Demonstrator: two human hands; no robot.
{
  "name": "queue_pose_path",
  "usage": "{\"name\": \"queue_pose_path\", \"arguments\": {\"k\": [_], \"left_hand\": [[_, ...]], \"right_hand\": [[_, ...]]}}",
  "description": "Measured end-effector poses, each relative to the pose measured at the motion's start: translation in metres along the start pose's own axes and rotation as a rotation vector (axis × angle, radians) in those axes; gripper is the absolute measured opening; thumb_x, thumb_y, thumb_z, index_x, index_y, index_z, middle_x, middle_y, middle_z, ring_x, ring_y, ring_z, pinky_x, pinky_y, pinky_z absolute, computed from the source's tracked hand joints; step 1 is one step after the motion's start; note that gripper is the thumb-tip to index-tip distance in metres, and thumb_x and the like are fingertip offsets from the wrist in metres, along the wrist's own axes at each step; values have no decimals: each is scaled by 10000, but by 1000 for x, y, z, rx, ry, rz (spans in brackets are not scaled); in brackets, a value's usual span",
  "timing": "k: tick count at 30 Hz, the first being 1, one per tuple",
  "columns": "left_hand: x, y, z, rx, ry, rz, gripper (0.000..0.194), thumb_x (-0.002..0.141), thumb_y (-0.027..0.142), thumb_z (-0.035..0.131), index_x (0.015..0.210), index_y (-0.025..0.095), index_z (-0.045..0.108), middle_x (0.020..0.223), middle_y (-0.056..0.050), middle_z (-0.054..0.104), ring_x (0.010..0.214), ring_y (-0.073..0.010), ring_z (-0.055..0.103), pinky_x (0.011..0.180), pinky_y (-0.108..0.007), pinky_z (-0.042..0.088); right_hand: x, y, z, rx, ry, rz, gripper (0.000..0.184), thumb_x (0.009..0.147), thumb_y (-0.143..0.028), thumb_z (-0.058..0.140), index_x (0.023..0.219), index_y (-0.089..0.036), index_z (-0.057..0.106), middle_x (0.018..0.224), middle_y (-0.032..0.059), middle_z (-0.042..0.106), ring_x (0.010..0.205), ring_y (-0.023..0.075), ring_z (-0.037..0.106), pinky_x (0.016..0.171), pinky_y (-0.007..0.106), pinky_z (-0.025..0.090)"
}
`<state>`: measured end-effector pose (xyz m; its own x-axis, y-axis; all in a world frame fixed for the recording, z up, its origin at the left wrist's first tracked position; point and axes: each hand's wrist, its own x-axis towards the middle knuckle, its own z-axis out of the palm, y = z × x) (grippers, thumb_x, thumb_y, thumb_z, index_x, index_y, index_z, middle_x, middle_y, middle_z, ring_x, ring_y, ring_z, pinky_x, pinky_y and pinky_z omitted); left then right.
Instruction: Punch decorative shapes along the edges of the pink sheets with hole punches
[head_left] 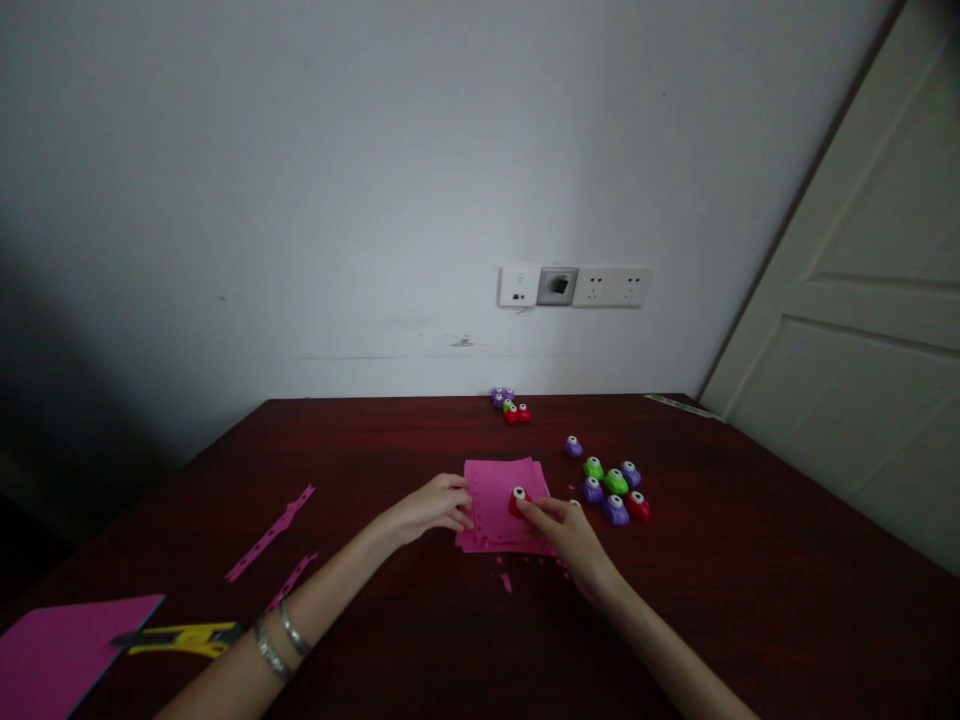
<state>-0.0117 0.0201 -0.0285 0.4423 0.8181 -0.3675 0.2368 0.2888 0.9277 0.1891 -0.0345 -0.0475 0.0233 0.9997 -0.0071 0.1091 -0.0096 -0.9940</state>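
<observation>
A dark reddish-brown table with a smooth, faintly glossy top (405, 650) stands against a plain pale wall (360, 200). Nearest, at left, a yellow-bodied cutter (184, 638) lies with its tip over a flat pink sheet (67, 650); beyond it lie thin, perforated pink strips (270, 535). Small pink scraps (506, 582) sit just before a stack of thin pink sheets (495, 480), edges misaligned, holes along the margin. The left hand (433, 508), loosely curved and part open, touches the stack's left edge, gripping nothing evident. The right hand (566, 535) pinches a rounded, shiny red one-eyed figure (517, 506) over the stack; contact beneath cannot be confirmed. The step in hand appears to be positioning this figure; the next move would call for a steady stack. Farther right are similar purple, green and red figures (615, 482).
</observation>
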Motion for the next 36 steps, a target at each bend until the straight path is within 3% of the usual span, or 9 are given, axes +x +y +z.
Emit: {"name": "queue_pose_path", "arguments": {"k": [9,14,18,21,25,34,36], "left_hand": [[1,-2,-3,-188,54,-37,373,650,189,616,952,163,398,817,-43,591,732,-224,650,641,-358,505],[-4,8,-2,-205,-22,-80,282,687,266,610,900,146,470,796,-68,619,779,-243,638,630,-379,505],[-5,11,-1,-220,-41,-101,258,682,276,613,873,127,523,813,-83,626,753,-226,629,595,-349,497],[-1,6,0,-227,-19,-79,220,670,230,606,853,126,544,767,-56,623,641,-157,607,549,-286,475],[4,-1,5,-150,9,-51,226,640,178,610,849,138,534,691,-11,610,515,-96,553,457,-214,420],[7,-17,24,95,1,2,427,746,202,543,1135,111,391,614,12,587,400,-115,551,323,-190,346],[9,-19,24,107,12,30,387,752,180,524,1111,106,399,610,9,591,392,-112,546,315,-185,347]], "right_hand": [[0,1,1,18,-6,30,397,649,-530,624,682,-141,691,559,13,605,581,152,542,572,247,402],[0,2,0,8,-13,31,400,648,-535,623,698,-145,697,572,19,616,587,159,550,576,252,405],[1,4,0,10,-8,32,389,652,-527,623,689,-146,695,574,19,616,590,158,552,580,251,409],[0,3,0,23,-10,48,394,647,-525,629,701,-141,698,584,22,619,597,157,551,580,250,412],[0,0,1,24,-5,47,409,629,-541,635,677,-139,695,558,17,612,576,158,552,570,255,418],[3,7,0,47,-38,-6,371,627,-507,662,700,-144,683,590,23,637,603,174,590,594,274,452],[2,10,1,111,-56,3,356,624,-485,680,733,-147,673,624,24,648,619,176,604,618,284,470]]}}
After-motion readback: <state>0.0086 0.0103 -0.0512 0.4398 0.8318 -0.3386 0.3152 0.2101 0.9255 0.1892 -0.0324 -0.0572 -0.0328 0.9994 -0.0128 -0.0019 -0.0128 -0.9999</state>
